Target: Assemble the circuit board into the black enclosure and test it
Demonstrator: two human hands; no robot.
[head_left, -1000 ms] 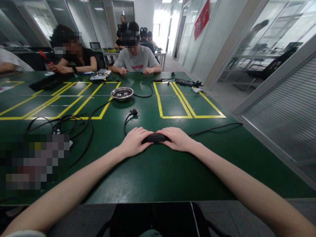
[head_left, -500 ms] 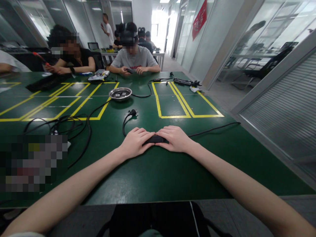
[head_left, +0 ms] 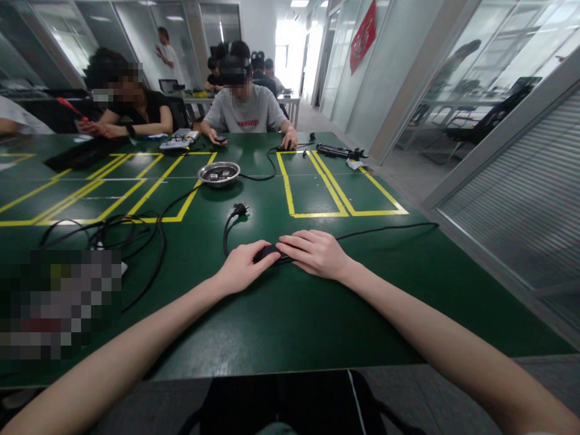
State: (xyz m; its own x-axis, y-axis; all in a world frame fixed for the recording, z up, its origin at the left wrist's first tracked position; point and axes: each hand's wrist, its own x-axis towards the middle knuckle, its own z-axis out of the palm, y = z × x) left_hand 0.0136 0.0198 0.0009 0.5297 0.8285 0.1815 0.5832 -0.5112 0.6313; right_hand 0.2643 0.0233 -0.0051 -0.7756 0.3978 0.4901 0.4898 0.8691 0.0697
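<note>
A black power adapter [head_left: 268, 254] lies on the green table in front of me. My left hand [head_left: 242, 266] is closed round its left end, thumb along the near side and fingers over the far side. My right hand [head_left: 319, 254] covers the right end, its fingers resting across the adapter and its thumb mostly hidden. From the left end a thick black cord curls up to a plug [head_left: 240, 209] lying on the table. A thinner black cable [head_left: 385, 230] runs off from beyond my right hand toward the table's right edge.
A steel bowl [head_left: 219, 174] with small metal parts stands farther back. Coiled black cables [head_left: 113, 232] and a blurred-out item [head_left: 58, 302] lie at left. Yellow tape [head_left: 319, 215] marks rectangles. A black tripod-like object [head_left: 339, 151] lies back right. Across the table sit co-workers [head_left: 248, 109].
My left hand's fingers have shifted on the adapter, baring more of its top. My right hand's fingers now lie flatter over it. The co-worker opposite has spread their hands apart.
</note>
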